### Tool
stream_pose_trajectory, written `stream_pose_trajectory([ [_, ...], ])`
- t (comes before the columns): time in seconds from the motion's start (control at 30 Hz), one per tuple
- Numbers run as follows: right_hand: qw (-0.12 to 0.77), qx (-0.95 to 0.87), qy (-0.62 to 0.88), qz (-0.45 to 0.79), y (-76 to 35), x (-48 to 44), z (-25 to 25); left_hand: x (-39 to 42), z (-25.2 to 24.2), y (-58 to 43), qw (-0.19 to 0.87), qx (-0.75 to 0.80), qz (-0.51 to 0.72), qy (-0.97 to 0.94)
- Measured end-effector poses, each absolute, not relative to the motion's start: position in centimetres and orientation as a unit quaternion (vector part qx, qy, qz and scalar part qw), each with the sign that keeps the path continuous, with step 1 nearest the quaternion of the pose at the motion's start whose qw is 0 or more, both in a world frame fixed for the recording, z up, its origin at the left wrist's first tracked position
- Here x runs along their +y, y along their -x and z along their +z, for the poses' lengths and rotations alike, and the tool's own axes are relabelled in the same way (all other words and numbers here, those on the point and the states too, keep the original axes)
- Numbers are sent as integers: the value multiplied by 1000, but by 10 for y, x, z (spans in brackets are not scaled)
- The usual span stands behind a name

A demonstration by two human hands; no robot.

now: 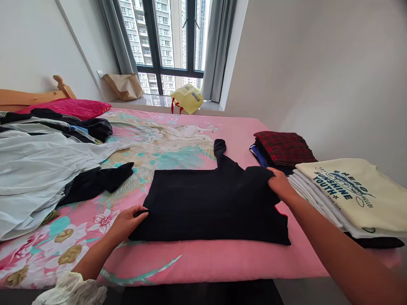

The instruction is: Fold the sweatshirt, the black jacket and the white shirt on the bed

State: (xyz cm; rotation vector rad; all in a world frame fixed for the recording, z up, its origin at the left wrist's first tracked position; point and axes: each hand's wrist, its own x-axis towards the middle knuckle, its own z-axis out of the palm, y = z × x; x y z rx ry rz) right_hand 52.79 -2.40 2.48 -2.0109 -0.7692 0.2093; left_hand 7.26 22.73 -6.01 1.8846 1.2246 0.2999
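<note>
A black long-sleeved top (206,203) lies partly folded near the front edge of the bed, one sleeve poking out toward the far side. At its left end, my left hand (129,220) pinches the hem between thumb and fingers. My right hand (280,184) grips the far right part of the top, by the shoulder, with the fingertips partly hidden by the cloth. A bit of red trim shows at the neckline, just below my right hand.
Loose clothes, white (38,169) and black (98,182), are heaped on the left. Folded piles stand on the right: a red plaid garment (284,148) on one, a cream printed shirt (352,195) on another. A pink pillow (70,108), paper bag (124,87) and yellow bag (188,99) are farther back.
</note>
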Motion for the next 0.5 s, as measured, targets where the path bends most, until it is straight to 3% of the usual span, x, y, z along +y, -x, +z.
stream_pose_trajectory([
  [0.3,628,-267,729,56,-531,10,28,224,-69,-70,298,496,177,-796],
  [0.5,594,-305,745,-7,-544,38,20,220,-67,-78,251,498,208,-803],
])
